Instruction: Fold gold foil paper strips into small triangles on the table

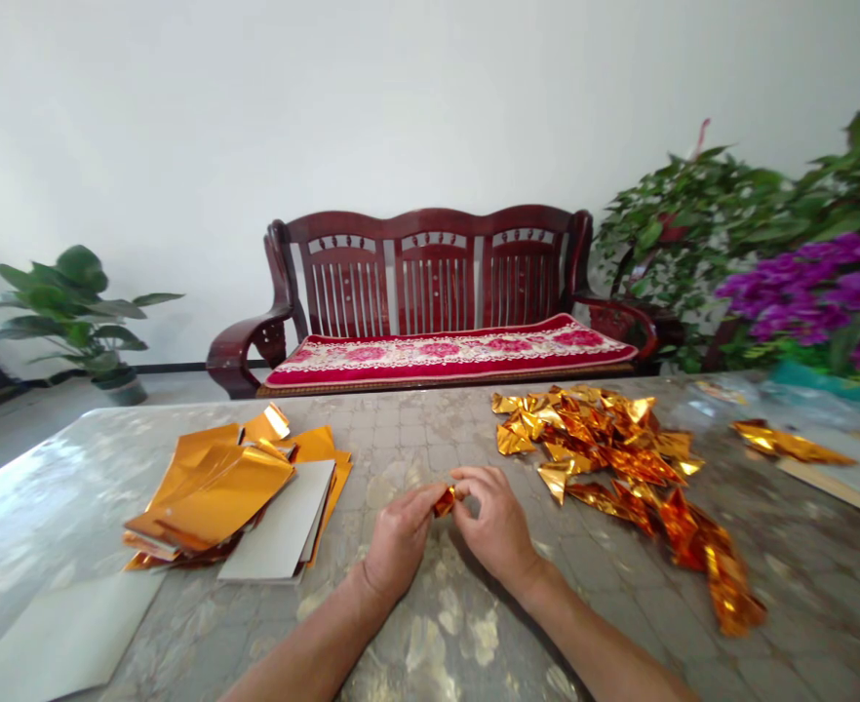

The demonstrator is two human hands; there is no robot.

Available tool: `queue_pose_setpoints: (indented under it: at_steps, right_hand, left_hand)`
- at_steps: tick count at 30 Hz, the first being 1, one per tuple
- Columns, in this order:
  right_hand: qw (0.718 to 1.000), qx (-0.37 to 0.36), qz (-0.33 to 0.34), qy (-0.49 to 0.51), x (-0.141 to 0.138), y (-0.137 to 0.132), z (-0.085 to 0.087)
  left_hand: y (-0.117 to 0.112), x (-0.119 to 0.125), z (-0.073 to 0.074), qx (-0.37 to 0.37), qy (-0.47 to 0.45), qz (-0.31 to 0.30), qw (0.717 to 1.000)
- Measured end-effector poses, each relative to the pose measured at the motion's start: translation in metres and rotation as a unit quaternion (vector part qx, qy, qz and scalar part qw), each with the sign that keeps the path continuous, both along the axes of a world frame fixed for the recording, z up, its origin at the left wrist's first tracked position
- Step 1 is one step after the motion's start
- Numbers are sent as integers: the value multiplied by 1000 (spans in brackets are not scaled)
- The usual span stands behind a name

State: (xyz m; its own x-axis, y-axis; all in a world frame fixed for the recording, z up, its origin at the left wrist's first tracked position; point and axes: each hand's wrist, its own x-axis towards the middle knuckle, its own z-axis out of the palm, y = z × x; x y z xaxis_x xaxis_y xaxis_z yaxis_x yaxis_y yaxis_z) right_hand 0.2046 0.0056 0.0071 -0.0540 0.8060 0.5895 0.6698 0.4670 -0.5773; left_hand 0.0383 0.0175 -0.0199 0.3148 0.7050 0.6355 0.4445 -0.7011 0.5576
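1. The left hand (399, 536) and right hand (494, 526) meet above the near middle of the table (401, 439), fingertips close together.
2. Between them is a small orange foil piece (444, 502), partly hidden by the fingers (its exact shape is too covered to tell).
3. The left thumb and fingers close on its left side; the right thumb and forefinger pinch its right end, leaving a rounded gap between that thumb and forefinger.
4. To the left of the hands lies an untidy stack of orange foil sheets (217, 492), with a pale sheet (282, 531) at its right side, overlapping other sheets.
5. Nearer the table's left corner, another pale, flat sheet (60, 639) lies just beside the stack.
6. To the right spreads a heap of crumpled-looking, shiny foil pieces (605, 439), trailing toward the near right; one more foil strip (796, 444) lies apart, farther right.
7. Beyond the table stands a dark red wooden bench (434, 283) bearing a red-and-white patterned cover (445, 353).
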Motion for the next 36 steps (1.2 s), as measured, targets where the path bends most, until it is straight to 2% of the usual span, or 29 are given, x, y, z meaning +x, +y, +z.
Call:
queue_pose_setpoints:
  at_steps: [7, 18, 27, 31, 36]
  right_hand:
    - [1000, -13, 3, -5, 1, 2, -1]
    - [999, -36, 5, 3, 1, 2, 3]
    - [996, -81, 26, 32, 5, 5, -2]
    - [990, -103, 55, 77, 9, 7, -5]
    - [983, -87, 82, 142, 17, 8, -5]
  left_hand:
    - [5, -2, -1, -15, -11, 28, 999]
    - [6, -4, 2, -57, 3, 30, 998]
    - [6, -5, -1, -91, 4, 23, 996]
    - [10, -3, -1, -149, -47, 47, 987]
    - [15, -1, -3, -264, -160, 47, 950]
